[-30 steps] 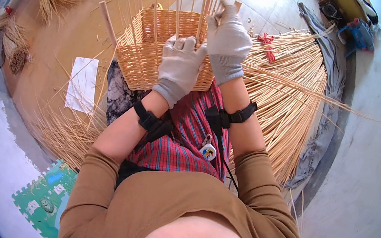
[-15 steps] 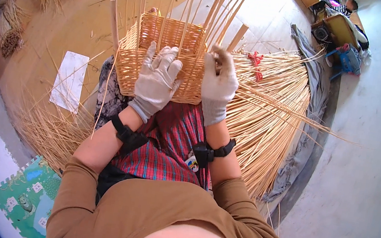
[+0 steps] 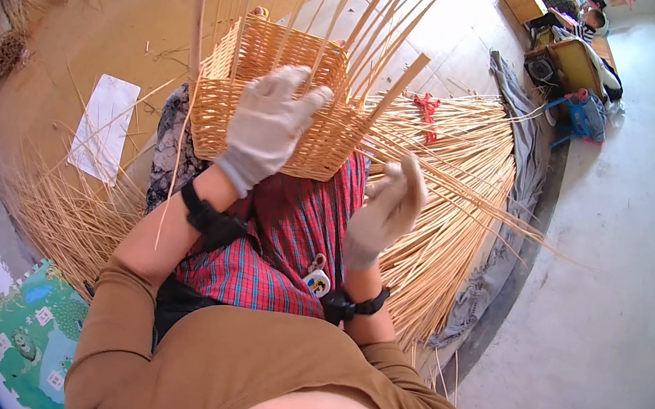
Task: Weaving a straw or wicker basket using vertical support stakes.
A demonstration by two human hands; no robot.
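Observation:
A square wicker basket (image 3: 325, 149) rests on my lap, with thin upright strands rising from its walls. Thicker wooden sticks stand at its corners, among them a left stick (image 3: 197, 28) and a right stick (image 3: 398, 90). My left hand (image 3: 264, 129), in a whitish work glove, lies against the near wall. Its fingers reach the rim and the thumb is spread to the right. My gloved right hand (image 3: 384, 211) is off the basket, at its lower right, fingers stretched upward with nothing visible in them. Loose strands (image 3: 465, 193) stick out behind it.
A large fanned bundle of peeled sticks (image 3: 441, 264), tied with red string (image 3: 425, 116), lies right on a grey cloth (image 3: 534, 151). More loose sticks (image 3: 73, 209) lie left, by a white sheet (image 3: 104, 129). Far right, a person sits near a blue stool (image 3: 586, 116).
My right hand has come away from the basket's right corner, down toward me and right, its fingers straightening. My left hand has shifted a little along the near wall. The basket is slightly tilted.

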